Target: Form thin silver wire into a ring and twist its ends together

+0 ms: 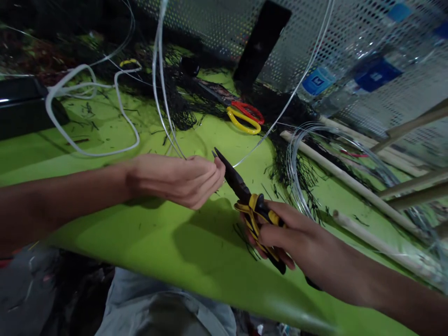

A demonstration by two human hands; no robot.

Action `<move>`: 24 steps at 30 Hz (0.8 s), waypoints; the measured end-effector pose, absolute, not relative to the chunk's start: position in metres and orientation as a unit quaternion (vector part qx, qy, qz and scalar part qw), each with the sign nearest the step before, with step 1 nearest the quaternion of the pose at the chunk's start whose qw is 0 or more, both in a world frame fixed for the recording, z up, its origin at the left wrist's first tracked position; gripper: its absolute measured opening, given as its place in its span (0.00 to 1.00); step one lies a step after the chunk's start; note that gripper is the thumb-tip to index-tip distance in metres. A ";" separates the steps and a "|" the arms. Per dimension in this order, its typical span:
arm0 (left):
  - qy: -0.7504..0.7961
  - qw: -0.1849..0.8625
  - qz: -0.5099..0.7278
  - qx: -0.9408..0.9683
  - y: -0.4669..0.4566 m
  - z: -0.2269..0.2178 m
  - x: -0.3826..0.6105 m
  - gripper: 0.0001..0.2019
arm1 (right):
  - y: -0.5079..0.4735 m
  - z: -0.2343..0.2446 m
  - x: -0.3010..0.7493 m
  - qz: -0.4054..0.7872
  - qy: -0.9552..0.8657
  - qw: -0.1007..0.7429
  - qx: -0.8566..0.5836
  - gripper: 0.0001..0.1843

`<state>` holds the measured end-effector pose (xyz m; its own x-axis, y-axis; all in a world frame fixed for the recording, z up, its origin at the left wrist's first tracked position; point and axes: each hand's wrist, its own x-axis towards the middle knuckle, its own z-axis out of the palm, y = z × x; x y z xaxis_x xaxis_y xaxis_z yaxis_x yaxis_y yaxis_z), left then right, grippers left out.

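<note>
My left hand [182, 179] is closed in a pinch on thin clear wire strands [161, 93] that rise from it to the top of the view. My right hand [297, 242] grips black needle-nose pliers [241, 186] with yellow-wrapped handles. The pliers' tip sits right beside my left fingertips, where another thin wire [280, 112] runs up to the right. Both hands hover over the lime-green table [140, 224].
Red-and-yellow scissors [245, 116] lie further back on black netting [182, 107]. A white cord loop [87, 116] lies at the left. A coil of clear wire [301, 158] and wooden dowels [350, 182] lie at the right. A perforated panel and plastic bottles [350, 79] stand behind.
</note>
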<state>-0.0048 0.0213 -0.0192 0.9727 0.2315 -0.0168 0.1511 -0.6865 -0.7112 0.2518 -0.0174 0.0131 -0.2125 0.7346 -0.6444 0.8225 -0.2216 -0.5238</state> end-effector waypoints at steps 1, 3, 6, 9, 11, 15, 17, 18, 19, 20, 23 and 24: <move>-0.111 0.364 0.043 -0.924 0.022 -0.020 -0.005 0.17 | -0.017 0.012 0.250 -0.474 0.617 0.041 0.627 0.06; -0.108 0.352 -0.013 -0.930 0.023 -0.022 -0.005 0.16 | -0.016 0.009 0.246 -0.494 0.601 0.027 0.628 0.06; -0.089 0.357 -0.069 -0.927 0.024 -0.027 -0.005 0.17 | -0.014 0.003 0.242 -0.528 0.589 0.022 0.612 0.06; -0.096 0.340 -0.092 -0.931 0.024 -0.027 -0.004 0.18 | -0.009 -0.001 0.244 -0.558 0.594 0.012 0.579 0.05; -0.137 0.325 -0.116 -0.928 0.023 -0.024 -0.005 0.17 | -0.006 -0.001 0.247 -0.577 0.590 0.000 0.565 0.04; -0.234 0.320 -0.184 -0.899 0.024 -0.012 -0.010 0.19 | -0.001 0.008 0.250 -0.554 0.607 -0.025 0.570 0.06; -0.264 0.334 -0.240 -0.872 0.024 -0.007 -0.013 0.20 | -0.002 0.014 0.248 -0.526 0.623 -0.052 0.577 0.07; -0.277 0.341 -0.269 -0.857 0.024 -0.005 -0.015 0.18 | -0.003 0.017 0.246 -0.514 0.630 -0.065 0.578 0.07; -0.286 0.346 -0.295 -0.844 0.023 -0.004 -0.015 0.16 | -0.004 0.018 0.244 -0.505 0.638 -0.077 0.576 0.08; -0.296 0.347 -0.316 -0.832 0.022 -0.005 -0.015 0.14 | -0.005 0.019 0.242 -0.495 0.648 -0.089 0.572 0.07; -0.341 0.314 -0.354 -0.812 0.017 -0.008 -0.012 0.09 | -0.010 0.016 0.236 -0.468 0.673 -0.126 0.559 0.06; -0.355 0.290 -0.364 -0.811 0.015 -0.010 -0.010 0.08 | -0.012 0.013 0.235 -0.457 0.682 -0.137 0.555 0.06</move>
